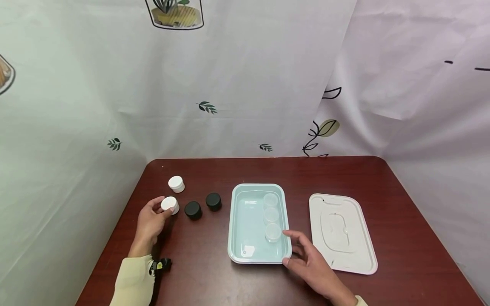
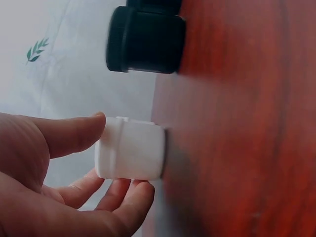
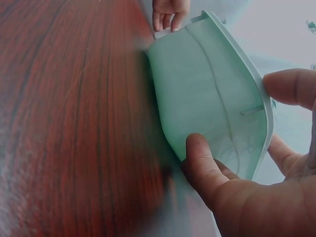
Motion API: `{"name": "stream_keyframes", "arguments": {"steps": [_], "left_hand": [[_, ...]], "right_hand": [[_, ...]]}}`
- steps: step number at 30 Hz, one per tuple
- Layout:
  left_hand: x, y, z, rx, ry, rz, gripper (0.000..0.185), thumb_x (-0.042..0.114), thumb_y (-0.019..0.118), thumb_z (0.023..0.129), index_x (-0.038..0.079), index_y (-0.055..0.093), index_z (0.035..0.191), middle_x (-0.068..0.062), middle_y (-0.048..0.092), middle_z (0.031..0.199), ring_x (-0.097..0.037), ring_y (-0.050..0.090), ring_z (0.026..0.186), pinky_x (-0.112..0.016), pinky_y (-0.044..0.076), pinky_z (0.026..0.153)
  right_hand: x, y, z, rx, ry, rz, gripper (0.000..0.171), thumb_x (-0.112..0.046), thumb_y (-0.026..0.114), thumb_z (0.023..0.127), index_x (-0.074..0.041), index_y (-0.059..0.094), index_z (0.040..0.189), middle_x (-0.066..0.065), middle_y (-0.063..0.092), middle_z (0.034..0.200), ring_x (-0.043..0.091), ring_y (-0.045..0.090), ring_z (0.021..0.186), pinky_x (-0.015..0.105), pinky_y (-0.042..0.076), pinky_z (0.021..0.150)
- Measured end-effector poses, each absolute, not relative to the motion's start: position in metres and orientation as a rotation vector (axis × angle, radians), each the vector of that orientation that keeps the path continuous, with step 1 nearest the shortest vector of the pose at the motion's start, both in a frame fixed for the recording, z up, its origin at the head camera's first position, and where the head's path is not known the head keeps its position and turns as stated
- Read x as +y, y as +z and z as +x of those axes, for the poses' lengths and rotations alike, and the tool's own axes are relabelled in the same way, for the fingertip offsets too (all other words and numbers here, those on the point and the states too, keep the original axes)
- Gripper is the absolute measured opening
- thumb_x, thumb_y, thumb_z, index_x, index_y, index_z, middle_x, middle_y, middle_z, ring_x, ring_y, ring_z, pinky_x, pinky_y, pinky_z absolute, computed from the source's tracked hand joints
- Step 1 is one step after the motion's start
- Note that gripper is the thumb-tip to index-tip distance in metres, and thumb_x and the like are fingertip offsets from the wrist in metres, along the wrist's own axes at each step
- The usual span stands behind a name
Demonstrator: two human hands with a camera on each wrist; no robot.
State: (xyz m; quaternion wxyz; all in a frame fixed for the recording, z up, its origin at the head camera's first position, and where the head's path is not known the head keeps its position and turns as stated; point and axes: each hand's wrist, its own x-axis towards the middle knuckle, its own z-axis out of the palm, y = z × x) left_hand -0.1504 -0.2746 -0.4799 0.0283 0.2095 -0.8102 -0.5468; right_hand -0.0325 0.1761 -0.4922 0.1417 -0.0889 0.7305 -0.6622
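Observation:
My left hand point(image 1: 150, 223) pinches a small white screw-top jar point(image 1: 170, 205) between thumb and fingers. In the left wrist view the white jar point(image 2: 133, 149) is upright, its base at or just above the tabletop. Another white jar point(image 1: 176, 184) stands behind it, and two black jars point(image 1: 193, 210) point(image 1: 213, 201) stand to its right. My right hand point(image 1: 311, 265) holds the near right corner of a pale blue-green plastic box point(image 1: 231, 225), thumb at the rim. Inside the box, three clear round jars point(image 1: 273, 233) line up along the right side.
A white rectangular lid point(image 1: 365, 238) lies flat on the table, right of the box. The dark red-brown tabletop point(image 1: 199, 276) has rounded far corners. Printed cloth point(image 1: 237, 76) hangs behind and on both sides.

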Motion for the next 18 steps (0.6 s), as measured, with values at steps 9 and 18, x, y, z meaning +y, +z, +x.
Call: {"name": "stream_keyframes", "arguments": {"steps": [9, 18], "left_hand": [[-0.2762, -0.4891, -0.1508, -2.516, -1.701, 0.605, 0.066, 0.003, 0.070, 0.099, -0.001, 0.039, 0.158, -0.027, 0.045, 0.154, -0.037, 0.049, 0.136, -0.002, 0.043, 0.072], [-0.2771, -0.4870, -0.1503, -2.480, -1.745, 0.602, 0.067, 0.002, 0.070, 0.099, -0.002, 0.039, 0.158, -0.028, 0.047, 0.152, -0.036, 0.053, 0.134, -0.004, 0.047, 0.073]], "right_hand": [[0.1768, -0.4938, -0.0329, 2.102, -1.914, -0.241, 0.062, -0.008, 0.073, 0.099, -0.010, 0.043, 0.153, 0.029, 0.046, 0.156, 0.029, 0.062, 0.134, 0.027, 0.060, 0.096], [0.1784, -0.4948, -0.0328, 2.081, -1.923, -0.270, 0.063, -0.008, 0.072, 0.099, -0.008, 0.042, 0.154, 0.028, 0.043, 0.158, 0.027, 0.062, 0.134, 0.027, 0.059, 0.096]]}}
